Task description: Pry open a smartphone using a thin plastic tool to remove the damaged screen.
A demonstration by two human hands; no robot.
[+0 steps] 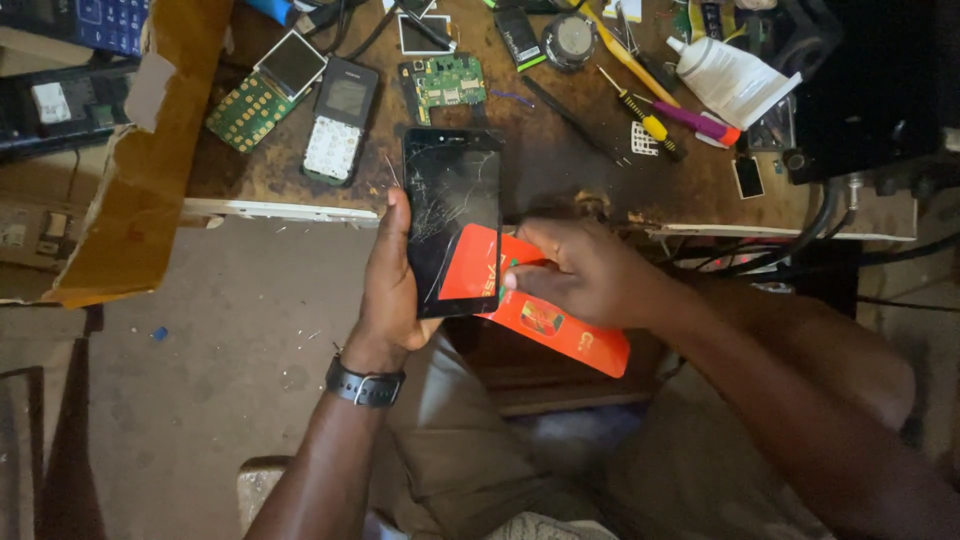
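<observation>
Left hand (pixel 388 290): it holds a black phone (pixel 452 215) up in front of the person. The thumb lies along the phone's left edge and the other fingers wrap round behind, so the fingers are clamped on the phone. This keeps the glass facing up where the person can see it.

Phone: its glass is badly cracked, with lines running all over the screen. It is in the air, just in front of the edge of the surface (pixel 560 170), not lying on it.

Right hand (pixel 585 270): its fingers are pinched together on an orange card (pixel 560 325). The card's thin edge goes in at the right side of the phone, under the glass. It looks held flat that way to slip into the gap.

Watch (pixel 365 385): a dark one on the left wrist.

Surface: brown and worn, with repair things kept close. There is a white keypad phone (pixel 340 120), a green keypad board (pixel 262 95), a green circuit board (pixel 445 82), screwdrivers (pixel 645 120) and a white bottle (pixel 730 80).

Cardboard (pixel 150 160): a torn brown piece leans at the left end.

Cables (pixel 800 245): black ones hang down at the right.
</observation>
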